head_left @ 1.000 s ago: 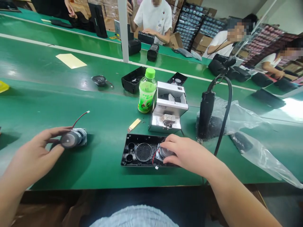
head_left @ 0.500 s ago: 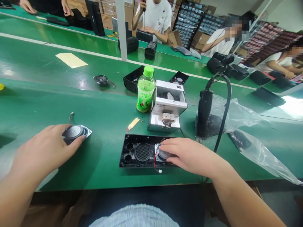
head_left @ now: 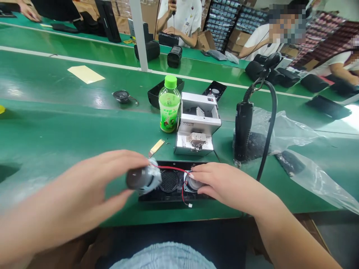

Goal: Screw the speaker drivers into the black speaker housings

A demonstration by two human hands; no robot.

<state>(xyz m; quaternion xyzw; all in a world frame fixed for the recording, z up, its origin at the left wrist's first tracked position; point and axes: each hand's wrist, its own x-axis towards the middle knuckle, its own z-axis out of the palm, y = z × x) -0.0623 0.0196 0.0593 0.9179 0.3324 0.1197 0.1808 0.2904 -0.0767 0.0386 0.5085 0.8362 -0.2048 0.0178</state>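
My left hand (head_left: pixel 112 179) grips a small speaker driver (head_left: pixel 144 178), tilted and blurred by motion, over the left end of a black speaker panel (head_left: pixel 179 196). A red wire (head_left: pixel 171 168) runs from that driver across the panel toward my right hand. Fingers of my right hand (head_left: pixel 209 179) close over a second speaker driver (head_left: pixel 193 184), which sits at the panel's right part. From this second driver a red-and-black lead with a white plug (head_left: pixel 190 205) hangs over the front edge. Between the two drivers shows a round mesh grille (head_left: pixel 168 181).
Behind the panel stand a silver screw feeder (head_left: pixel 198 123) and a green-capped bottle (head_left: pixel 169 104). An electric screwdriver (head_left: pixel 242 130) hangs at right near plastic bags (head_left: pixel 316 179). Another driver (head_left: pixel 122 96) lies back left. Co-workers sit across the green table.
My left hand has lifted its speaker driver off the table and carried it right, over the panel's left end. My right hand stays on the other driver.
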